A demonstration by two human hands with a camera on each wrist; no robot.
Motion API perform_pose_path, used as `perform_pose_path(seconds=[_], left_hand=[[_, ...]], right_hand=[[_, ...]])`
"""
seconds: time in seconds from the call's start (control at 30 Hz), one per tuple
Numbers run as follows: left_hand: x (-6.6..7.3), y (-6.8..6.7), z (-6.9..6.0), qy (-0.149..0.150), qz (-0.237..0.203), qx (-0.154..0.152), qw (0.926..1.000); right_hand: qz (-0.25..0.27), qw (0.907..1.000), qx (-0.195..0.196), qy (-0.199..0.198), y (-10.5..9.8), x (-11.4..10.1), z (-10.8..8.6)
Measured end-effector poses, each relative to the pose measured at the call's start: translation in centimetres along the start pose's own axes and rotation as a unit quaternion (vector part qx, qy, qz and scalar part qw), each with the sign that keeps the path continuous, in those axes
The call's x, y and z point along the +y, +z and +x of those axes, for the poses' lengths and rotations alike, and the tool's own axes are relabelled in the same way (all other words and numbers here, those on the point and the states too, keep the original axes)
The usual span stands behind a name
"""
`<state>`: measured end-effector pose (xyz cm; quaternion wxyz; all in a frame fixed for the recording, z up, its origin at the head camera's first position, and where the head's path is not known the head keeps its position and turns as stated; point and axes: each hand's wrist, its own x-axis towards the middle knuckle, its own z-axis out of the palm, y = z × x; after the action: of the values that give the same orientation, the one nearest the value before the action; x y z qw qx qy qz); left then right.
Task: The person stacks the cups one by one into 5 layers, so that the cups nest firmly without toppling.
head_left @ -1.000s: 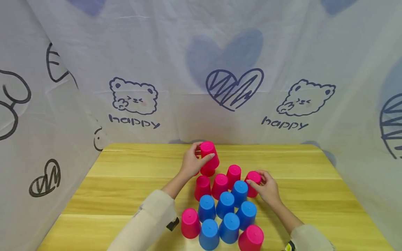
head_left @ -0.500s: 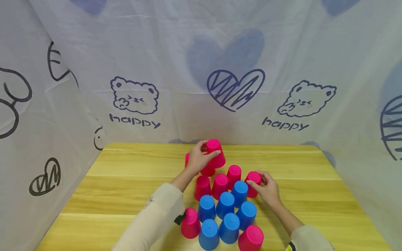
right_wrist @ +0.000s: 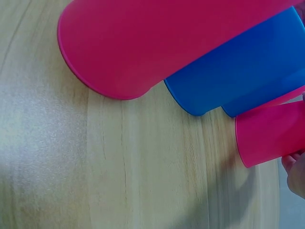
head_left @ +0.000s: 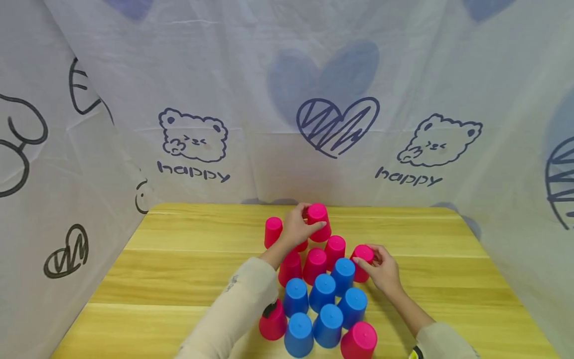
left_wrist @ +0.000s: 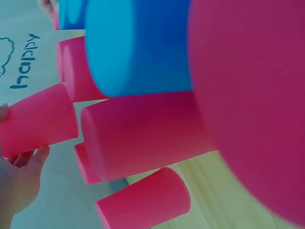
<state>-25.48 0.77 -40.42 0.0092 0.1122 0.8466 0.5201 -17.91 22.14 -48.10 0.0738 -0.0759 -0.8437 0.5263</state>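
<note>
My left hand (head_left: 297, 227) grips an upside-down pink cup (head_left: 318, 223) between thumb and fingers at the back of the group. In the left wrist view that held pink cup (left_wrist: 40, 120) is tilted by the camera angle, with the thumb along its side. My right hand (head_left: 383, 269) pinches another inverted pink cup (head_left: 362, 263) at the right end of a pink row; its rim seems to rest on the table. Beside it stand two pink cups (head_left: 335, 252) (head_left: 315, 266). My left forearm partly covers a pink cup (head_left: 290, 269) and one behind it.
Several blue cups (head_left: 331, 325) stand inverted in front of the pink row on the wooden table (head_left: 179, 259). Pink cups (head_left: 272, 324) (head_left: 358, 340) flank them near the front. One pink cup (head_left: 273, 232) stands apart at the back left. A printed cloth (head_left: 287, 179) hangs behind the table.
My left hand has carried its pink cup to the right, uncovering the back-left pink cup, and lowered it slightly in the last half second. The right hand has stayed on its cup.
</note>
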Motion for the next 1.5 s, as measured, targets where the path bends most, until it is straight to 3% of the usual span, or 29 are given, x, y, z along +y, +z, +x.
perform_pose_path(seconds=[0.23,0.57,0.93,1.03,1.07,1.13,1.27,1.3,1.5], left_hand=[[-0.6,0.8,0.4,0.027,0.03,-0.017,0.999],[-0.7,0.9,0.7,0.019,0.097,-0.066,0.993],[-0.8,1.4,1.8,-0.001,0.134,-0.099,0.986],[-1.4,1.9,2.4,0.0,0.161,-0.116,0.9801],[-2.5,2.4,3.0,0.015,0.172,-0.116,0.9782],[-2.9,2.7,3.3,0.01,0.19,-0.123,0.9741],[-2.8,2.9,3.0,-0.01,0.192,-0.129,0.9729],[-1.8,2.6,2.4,-0.028,0.191,-0.135,0.972],[-1.2,2.6,1.8,-0.021,0.228,-0.143,0.9629]], right_hand=[[0.001,1.0,0.001,-0.004,0.0,0.1,0.0],[0.007,0.9999,0.001,-0.01,0.1,0.2,0.0],[-0.004,0.9999,0.007,-0.012,-0.3,0.2,0.1],[-0.001,0.9999,0.004,-0.012,-0.4,0.1,0.1],[0.002,0.9999,0.002,-0.011,-0.3,0.0,0.1],[0.006,0.9999,-0.001,-0.009,-0.2,0.0,0.1],[0.007,1.0,0.001,-0.007,0.0,0.2,0.2],[0.006,1.0,0.002,-0.006,0.0,0.2,0.2],[0.001,1.0,0.002,-0.004,0.0,0.4,0.0]])
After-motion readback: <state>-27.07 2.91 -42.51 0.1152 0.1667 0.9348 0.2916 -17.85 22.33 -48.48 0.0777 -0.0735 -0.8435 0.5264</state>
